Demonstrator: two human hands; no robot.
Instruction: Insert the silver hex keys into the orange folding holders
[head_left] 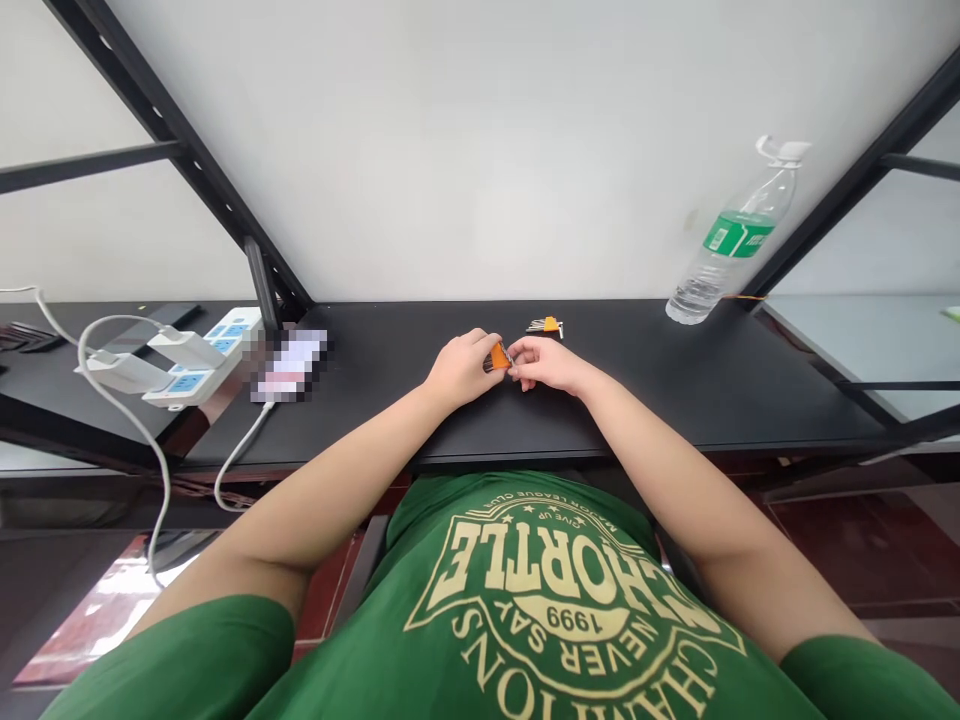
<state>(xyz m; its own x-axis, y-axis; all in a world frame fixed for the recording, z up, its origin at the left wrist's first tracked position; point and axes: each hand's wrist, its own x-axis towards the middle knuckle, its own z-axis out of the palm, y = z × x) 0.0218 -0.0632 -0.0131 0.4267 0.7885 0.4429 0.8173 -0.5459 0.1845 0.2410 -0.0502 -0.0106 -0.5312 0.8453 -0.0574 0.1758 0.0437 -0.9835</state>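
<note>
Fingers of the left hand (pixel 463 370) pinch an orange holder (pixel 500 356) of thin rods, over the middle of the worktop (pixel 675 400); those of the right hand (pixel 551 363) curl against its side, whether gripping a rod I cannot tell; it is probably light and stiff, the rods slick, best held by the orange body; hands hide the rod ends; beyond lies a second holder (pixel 553 324), too small to read; leftward, the phone (pixel 291 366) is pixelated.
</note>
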